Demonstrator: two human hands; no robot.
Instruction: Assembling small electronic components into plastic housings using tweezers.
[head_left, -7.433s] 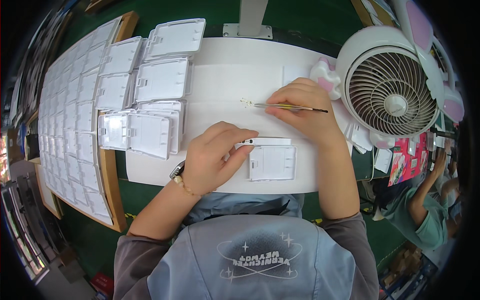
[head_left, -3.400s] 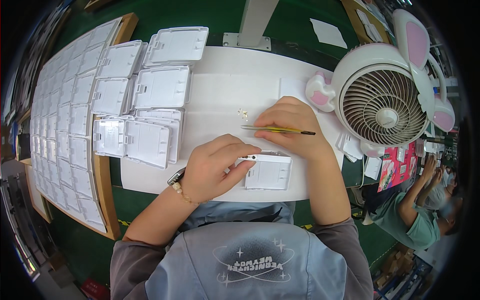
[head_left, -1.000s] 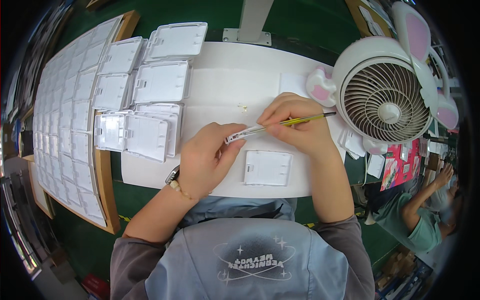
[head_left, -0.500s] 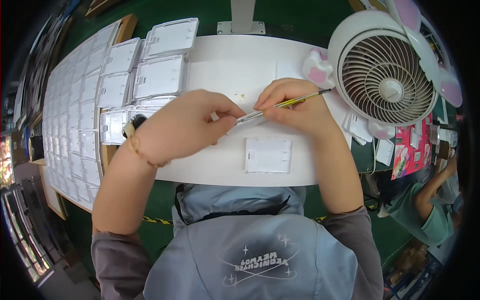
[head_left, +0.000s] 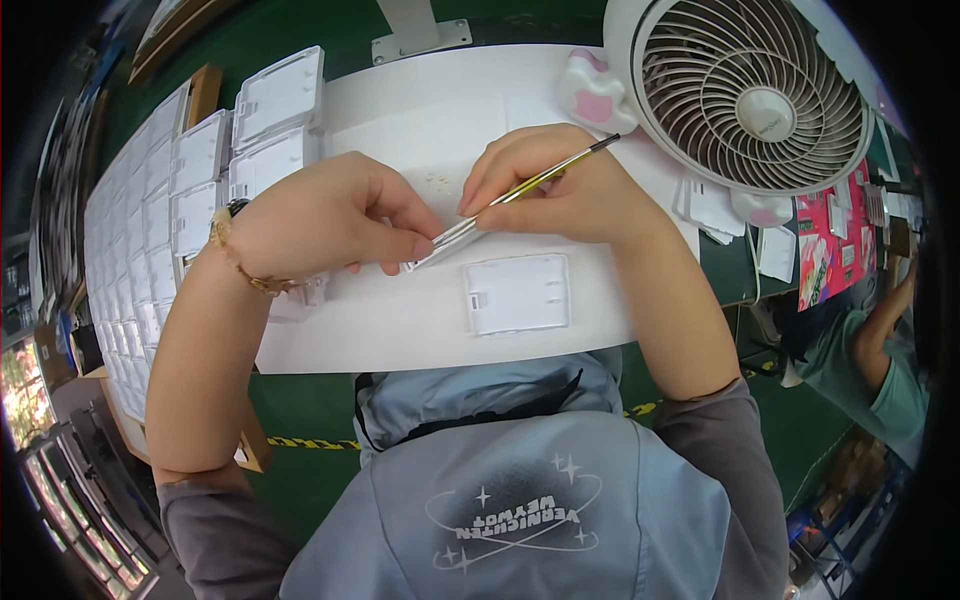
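In my right hand (head_left: 545,195) is a slim pen-like tool (head_left: 548,178), yellow along its shaft, with a dark upper end and a silvery lower part. Its lower end meets a white plastic piece (head_left: 440,250), seen almost edge-on. My left hand (head_left: 345,220) is closed on that piece's left end, thumb and fingers pinching it; the fingers partly hide it. Just below the hands, a rectangular white plastic cover (head_left: 517,295) with a raised rim lies on the white table (head_left: 380,330). Tiny yellowish bits (head_left: 438,182) are scattered on the tabletop between the hands.
Stacked white plastic covers (head_left: 278,95) stand at the left, beside many more laid in rows (head_left: 130,240). A white fan (head_left: 755,110) with pink-and-white feet occupies the far right. Near it lie white cards (head_left: 710,208) and a pink sheet (head_left: 830,230). Another person (head_left: 860,370) sits at right.
The view has shifted, so the table and fan appear turned and higher. The pen-like tool now slants more steeply, and more of the white piece shows between my hands. Both hands keep their hold.
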